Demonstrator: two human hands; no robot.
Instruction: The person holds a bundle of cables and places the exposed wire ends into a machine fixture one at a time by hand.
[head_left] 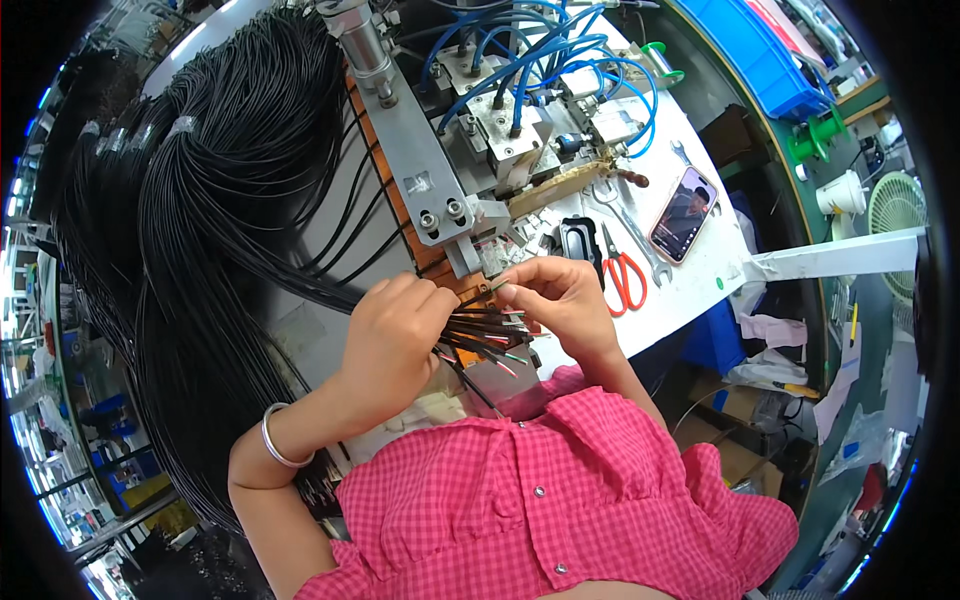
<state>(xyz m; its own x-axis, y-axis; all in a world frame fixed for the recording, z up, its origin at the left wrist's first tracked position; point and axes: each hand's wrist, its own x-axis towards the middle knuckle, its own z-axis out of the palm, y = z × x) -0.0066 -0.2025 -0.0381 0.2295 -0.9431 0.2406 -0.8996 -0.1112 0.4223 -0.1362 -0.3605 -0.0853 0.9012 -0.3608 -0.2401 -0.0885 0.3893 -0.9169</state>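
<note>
My left hand is closed round a bundle of thin black cables, just in front of a grey metal press. The stripped cable ends fan out to the right under that hand, showing small red, white and green wires. Between its thumb and forefinger, my right hand pinches the end of one cable, right below the press head. A heavy hank of black cables drapes over the left of the table, and the held bundle runs out of it. The fingertips of my left hand are partly hidden.
Blue air tubes loop over the machine's metal blocks. Right of it lie red-handled scissors, a wrench and a phone on the white table. A white bar juts in at right, near a green fan.
</note>
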